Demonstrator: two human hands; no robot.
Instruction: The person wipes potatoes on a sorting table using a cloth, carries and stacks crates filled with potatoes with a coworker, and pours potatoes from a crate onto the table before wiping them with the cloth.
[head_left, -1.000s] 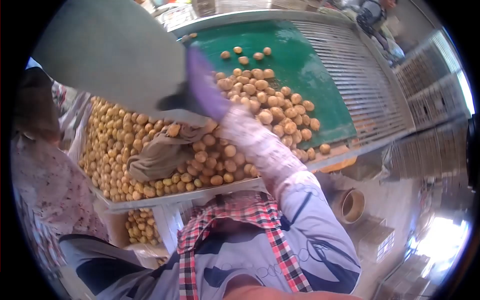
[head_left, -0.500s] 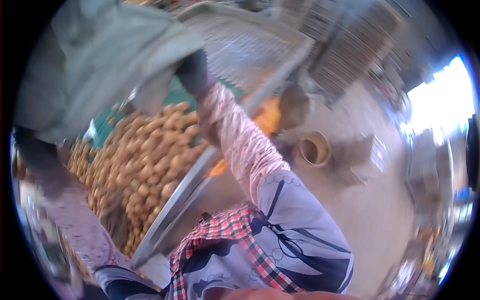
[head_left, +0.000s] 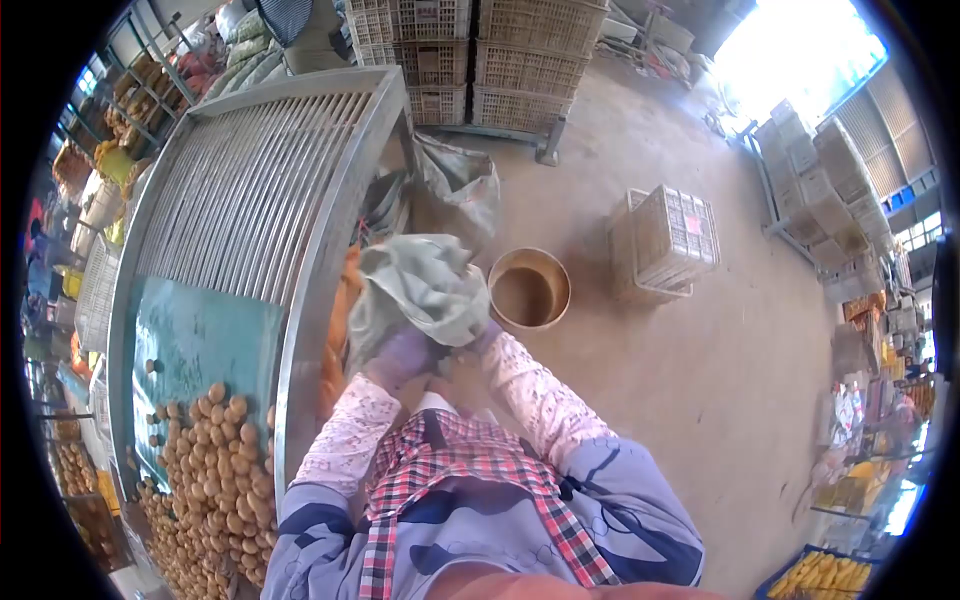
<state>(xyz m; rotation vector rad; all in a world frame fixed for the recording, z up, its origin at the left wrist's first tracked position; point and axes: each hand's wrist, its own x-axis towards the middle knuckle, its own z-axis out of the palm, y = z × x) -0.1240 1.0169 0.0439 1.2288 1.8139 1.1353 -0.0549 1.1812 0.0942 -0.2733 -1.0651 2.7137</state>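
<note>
1. L hand (head_left: pixel 402 358), gloved, clamped on near edge of pale sack (head_left: pixel 430 285); R hand (head_left: pixel 486 338), also gloved, clamped on sack's R side.
2. Sack's held in front of body, above floor (head_left: pixel 640 400), just R of desk (head_left: pixel 290 390); can't tell if it touches desk.
3. Fingers mostly hidden, both hands; sack's mouth hard to make out in folds. Potatoes (head_left: pixel 215 465) cut off at bottom of view.
4. Qty: 1 sack held, 1 other sack (head_left: pixel 462 190) beyond, 1 round tub (head_left: pixel 530 290) nr R hand, approx. 2 crates (head_left: pixel 668 240) R of tub; potatoes too many to count.
</note>
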